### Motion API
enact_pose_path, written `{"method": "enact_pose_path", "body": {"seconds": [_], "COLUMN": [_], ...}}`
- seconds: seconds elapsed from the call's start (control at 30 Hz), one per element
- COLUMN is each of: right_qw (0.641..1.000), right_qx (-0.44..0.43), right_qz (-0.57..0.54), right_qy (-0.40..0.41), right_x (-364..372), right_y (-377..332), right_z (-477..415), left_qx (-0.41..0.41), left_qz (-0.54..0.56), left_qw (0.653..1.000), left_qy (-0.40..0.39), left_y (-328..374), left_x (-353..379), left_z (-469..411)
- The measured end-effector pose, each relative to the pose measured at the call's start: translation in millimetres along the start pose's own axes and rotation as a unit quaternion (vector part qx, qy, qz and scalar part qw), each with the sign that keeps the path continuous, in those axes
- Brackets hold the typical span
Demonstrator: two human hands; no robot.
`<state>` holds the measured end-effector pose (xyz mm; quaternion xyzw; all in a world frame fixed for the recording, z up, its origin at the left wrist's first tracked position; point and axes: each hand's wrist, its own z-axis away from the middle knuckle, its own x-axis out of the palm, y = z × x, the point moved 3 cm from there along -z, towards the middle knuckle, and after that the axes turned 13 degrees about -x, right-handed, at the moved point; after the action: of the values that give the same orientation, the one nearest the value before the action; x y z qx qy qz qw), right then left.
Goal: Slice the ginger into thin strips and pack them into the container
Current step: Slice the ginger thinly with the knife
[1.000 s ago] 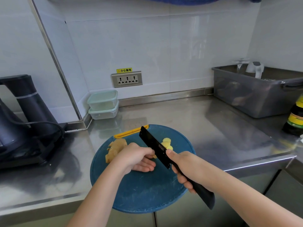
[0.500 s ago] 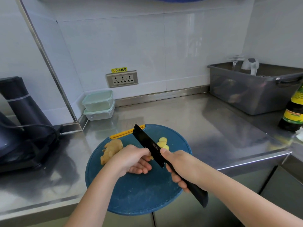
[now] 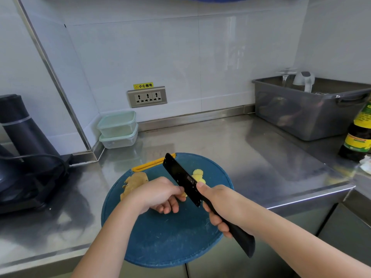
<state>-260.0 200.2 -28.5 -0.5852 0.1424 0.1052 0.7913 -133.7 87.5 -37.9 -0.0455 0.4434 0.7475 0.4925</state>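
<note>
Between the two hands, on the board [image 3: 160, 243]: slicing step in hand. Left hand [image 3: 158, 194] is curled with fingertips tucked, pinning a ginger piece [image 3: 183, 194] that is mostly hidden beneath it. Right hand [image 3: 218, 205] is wrapped round the handle of the knife [image 3: 181, 178], thumb on the blade's flat. Blade is tilted, close against the left knuckles. Whether the edge touches the ginger: cannot tell.

Slices [image 3: 197, 175] lie just beyond the right thumb. Uncut root [image 3: 134, 182] lies just beyond the left hand, on its outer side. Containers [image 3: 117, 129], two stacked with lids on, stand well beyond the left hand at the wall and appear empty.

Judgement: early stage, with rounds cut so far and no strips. Next move calls for a straight downstroke near the knuckles, fingertips kept tucked, spacing thin.

Writing: yellow sticker [image 3: 143, 85] above the socket [image 3: 147, 96] reads "小心触电". Blade stamp and bottle [image 3: 359, 133] label are too small to read.
</note>
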Motion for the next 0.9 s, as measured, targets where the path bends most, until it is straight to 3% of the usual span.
{"method": "enact_pose_path", "body": {"seconds": [0.4, 0.77, 0.9], "right_qw": [1.000, 0.992, 0.993], "right_qx": [0.022, 0.089, 0.098], "right_qz": [0.004, -0.086, -0.069], "right_qy": [0.010, -0.011, -0.008], "right_x": [4.6, 2.7, 4.1], "right_y": [-1.1, -2.5, -4.9], "right_z": [-2.0, 3.0, 2.0], "left_qx": [-0.007, -0.012, -0.010], "left_qz": [-0.026, 0.005, 0.008], "left_qw": [0.999, 0.998, 0.998], "left_qy": [-0.034, -0.062, -0.068], "left_y": [4.1, 2.5, 1.7], "left_x": [-1.9, -3.8, -4.0], "left_z": [-5.6, -12.9, -14.3]}}
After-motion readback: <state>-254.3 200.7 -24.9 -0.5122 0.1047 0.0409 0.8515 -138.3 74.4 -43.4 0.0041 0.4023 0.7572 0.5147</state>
